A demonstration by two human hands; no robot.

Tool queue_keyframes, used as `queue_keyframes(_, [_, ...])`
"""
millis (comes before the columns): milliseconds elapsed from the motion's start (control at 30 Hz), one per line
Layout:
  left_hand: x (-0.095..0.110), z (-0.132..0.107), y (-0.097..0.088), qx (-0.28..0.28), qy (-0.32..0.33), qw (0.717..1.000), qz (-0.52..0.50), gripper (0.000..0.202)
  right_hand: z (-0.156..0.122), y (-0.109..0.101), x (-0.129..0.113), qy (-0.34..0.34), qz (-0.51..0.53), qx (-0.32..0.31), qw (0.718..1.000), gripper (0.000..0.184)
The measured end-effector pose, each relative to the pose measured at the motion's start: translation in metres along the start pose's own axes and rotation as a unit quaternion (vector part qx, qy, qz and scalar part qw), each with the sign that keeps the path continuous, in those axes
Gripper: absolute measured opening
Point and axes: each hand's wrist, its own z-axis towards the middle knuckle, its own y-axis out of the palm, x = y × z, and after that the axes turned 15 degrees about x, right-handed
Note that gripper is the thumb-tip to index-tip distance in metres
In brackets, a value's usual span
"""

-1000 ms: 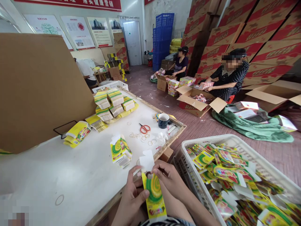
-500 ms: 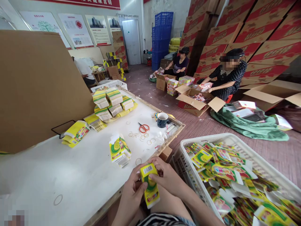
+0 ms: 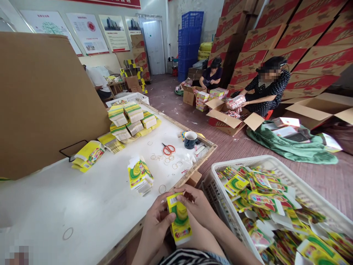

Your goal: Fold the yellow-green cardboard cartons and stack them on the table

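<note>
At six o'clock, off the white surface [image 3: 82, 206], fingers of left hand [image 3: 154, 225] and right hand [image 3: 199, 208] grip a small yellow-and-green cardboard carton [image 3: 180, 222], apparently closing its barcode end; seating that flap likely needs thumb pressure.

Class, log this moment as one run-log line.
left hand: grips small carton | right hand: pinches its top | white basket: flat cartons, at right

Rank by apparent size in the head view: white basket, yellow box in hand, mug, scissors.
1. white basket
2. yellow box, though it is nearest the camera, which inflates it
3. mug and scissors look about alike, so they are not ranked against each other
</note>
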Motion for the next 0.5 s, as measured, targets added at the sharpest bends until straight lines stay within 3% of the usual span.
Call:
queue_keyframes(100, [-0.001, 0.0, 0.009, 0.009, 0.035, 0.999, 0.01, 0.039, -0.003, 0.005, 0.0, 0.018, 0.064, 0.02, 0.998, 0.024])
queue_keyframes(200, [-0.003, 0.001, 0.014, 0.046, 0.105, 0.987, 0.113, 0.028, -0.006, 0.004, -0.004, -0.003, 0.062, 0.02, 0.998, 0.019])
queue_keyframes(267, [-0.002, 0.005, 0.009, 0.068, 0.135, 0.971, 0.184, 0.03, -0.005, -0.01, -0.007, -0.03, 0.013, 0.028, 0.999, 0.017])
queue_keyframes(333, [0.003, 0.014, -0.006, 0.12, 0.162, 0.95, 0.237, 0.032, 0.0, -0.038, -0.008, -0.071, -0.097, 0.083, 0.989, 0.018])
queue_keyframes(367, [0.007, 0.022, -0.017, 0.167, 0.18, 0.933, 0.262, 0.036, 0.004, -0.056, -0.007, -0.099, -0.166, 0.138, 0.971, 0.021])
queue_keyframes(433, [0.015, 0.041, -0.045, 0.258, 0.201, 0.895, 0.303, 0.053, 0.011, -0.093, -0.005, -0.144, -0.318, 0.249, 0.903, 0.024])
queue_keyframes(500, [0.022, 0.061, -0.073, 0.332, 0.188, 0.863, 0.332, 0.062, 0.017, -0.118, -0.002, -0.165, -0.399, 0.303, 0.85, 0.03])
